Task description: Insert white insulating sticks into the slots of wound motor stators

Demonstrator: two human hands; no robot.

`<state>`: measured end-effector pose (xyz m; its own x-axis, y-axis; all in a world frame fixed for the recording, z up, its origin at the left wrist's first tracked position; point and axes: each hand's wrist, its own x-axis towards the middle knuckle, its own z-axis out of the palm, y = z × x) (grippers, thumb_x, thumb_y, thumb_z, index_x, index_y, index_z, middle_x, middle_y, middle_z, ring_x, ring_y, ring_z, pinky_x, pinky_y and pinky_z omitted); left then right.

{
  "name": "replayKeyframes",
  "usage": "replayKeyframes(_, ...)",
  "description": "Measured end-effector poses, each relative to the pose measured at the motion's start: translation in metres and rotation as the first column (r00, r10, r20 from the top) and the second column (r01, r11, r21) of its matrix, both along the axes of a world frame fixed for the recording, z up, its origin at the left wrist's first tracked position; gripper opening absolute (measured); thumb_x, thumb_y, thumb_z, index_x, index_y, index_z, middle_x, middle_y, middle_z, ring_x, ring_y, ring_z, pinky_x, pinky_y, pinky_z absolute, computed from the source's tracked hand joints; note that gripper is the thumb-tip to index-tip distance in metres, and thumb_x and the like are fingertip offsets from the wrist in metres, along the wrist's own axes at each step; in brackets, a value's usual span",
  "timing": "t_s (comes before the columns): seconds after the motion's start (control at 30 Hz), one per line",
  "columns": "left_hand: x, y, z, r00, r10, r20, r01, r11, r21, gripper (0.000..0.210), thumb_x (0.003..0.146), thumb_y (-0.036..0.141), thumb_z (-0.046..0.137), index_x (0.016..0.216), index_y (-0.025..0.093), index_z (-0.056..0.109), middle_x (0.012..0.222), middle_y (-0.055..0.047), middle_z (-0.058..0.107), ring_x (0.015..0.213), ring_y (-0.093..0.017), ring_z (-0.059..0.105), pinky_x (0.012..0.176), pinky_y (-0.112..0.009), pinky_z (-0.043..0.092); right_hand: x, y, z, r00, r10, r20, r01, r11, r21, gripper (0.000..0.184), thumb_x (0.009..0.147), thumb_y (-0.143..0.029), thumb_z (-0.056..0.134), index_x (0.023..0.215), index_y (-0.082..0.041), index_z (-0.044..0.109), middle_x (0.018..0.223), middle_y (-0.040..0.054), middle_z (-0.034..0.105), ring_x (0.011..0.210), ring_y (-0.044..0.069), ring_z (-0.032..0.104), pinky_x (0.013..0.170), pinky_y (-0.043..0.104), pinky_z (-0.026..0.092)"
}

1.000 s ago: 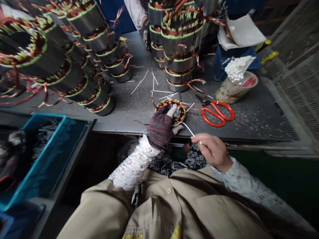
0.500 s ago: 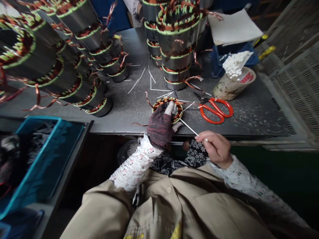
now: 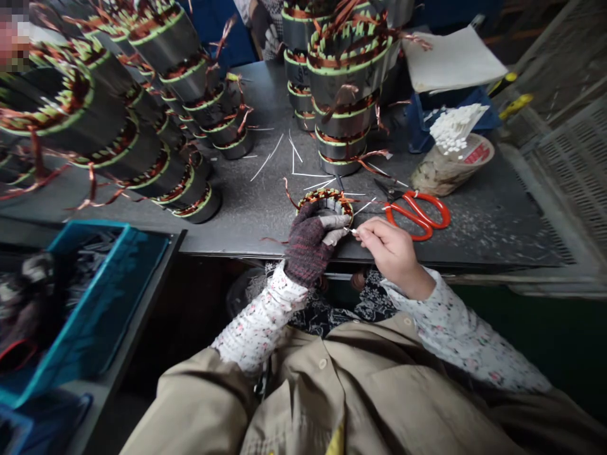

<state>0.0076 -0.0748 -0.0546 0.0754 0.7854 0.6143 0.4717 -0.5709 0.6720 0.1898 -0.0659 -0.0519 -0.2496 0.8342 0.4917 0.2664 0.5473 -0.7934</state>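
A motor stator [image 3: 337, 202], a ring with red-brown copper windings and a pale green rim, lies near the table's front edge. My left hand [image 3: 310, 245], in a dark knitted glove with pale fingertips, grips its near side, fingers over the right rim. My bare right hand [image 3: 392, 249] pinches a thin white strip [image 3: 351, 231] close against the stator's right side, by the left fingertips. Most of the strip is hidden by my fingers. Red-handled scissors [image 3: 417, 212] lie just beyond my right hand.
Tall stacks of stators [image 3: 344, 107] stand at the back, with more stacks [image 3: 165, 158] on the left. A tub of white sticks [image 3: 441, 167] leans at the right, before a blue bin [image 3: 417, 129]. Loose white strips [image 3: 313, 174] litter the table. Another person's gloved hand [image 3: 265, 31] shows behind.
My right hand has moved left and up to the stator, and much less of the white strip shows. My left fingers have shifted from inside the ring onto its right rim.
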Motion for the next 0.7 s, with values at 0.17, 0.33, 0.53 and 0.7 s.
replayKeyframes(0.17,-0.002,0.001,0.001,0.999,0.012,-0.048,-0.009,0.998,0.063,0.012,0.098,0.028,0.065,0.106,0.021,0.072,0.109,-0.006,0.075,0.110,-0.020,0.071,0.107,-0.045,0.056,-0.005,0.014,0.001,0.978,-0.052,0.204,0.048,0.999,0.024,0.026,0.094,-0.030,0.055,0.070,-0.022,0.061,0.070,0.0024,0.064,0.064,0.016,0.058,0.062,0.029,0.044)
replayKeyframes(0.33,-0.006,0.002,0.006,0.987,-0.036,-0.155,0.053,0.993,0.106,0.014,0.098,0.024,0.064,0.110,0.024,0.073,0.103,-0.004,0.079,0.111,-0.020,0.072,0.109,-0.047,0.055,-0.009,0.021,0.005,0.969,-0.047,0.241,0.061,0.997,-0.052,0.028,0.086,-0.033,0.062,0.062,-0.022,0.053,0.065,-0.0001,0.056,0.055,0.012,0.046,0.054,0.028,0.034)
replayKeyframes(0.53,-0.004,0.000,0.008,0.961,0.042,-0.272,-0.015,0.995,0.100,0.013,0.099,0.027,0.062,0.109,0.022,0.070,0.106,-0.003,0.078,0.107,-0.018,0.073,0.110,-0.048,0.054,0.013,0.008,0.034,0.971,0.236,0.033,-0.217,0.932,-0.290,0.042,0.095,-0.045,0.055,0.061,-0.021,0.055,0.058,-0.0013,0.051,0.055,0.013,0.048,0.053,0.028,0.037)
replayKeyframes(0.7,-0.002,-0.007,0.003,0.969,0.088,-0.232,-0.077,0.995,0.056,0.046,0.100,0.036,0.062,0.141,0.022,0.049,0.136,-0.012,0.066,0.127,-0.022,0.065,0.107,-0.045,0.058,0.024,0.002,0.034,0.891,0.305,-0.336,-0.413,0.852,-0.321,0.040,0.091,-0.057,0.063,0.071,-0.023,0.062,0.078,0.0037,0.062,0.074,0.019,0.063,0.069,0.037,0.055)
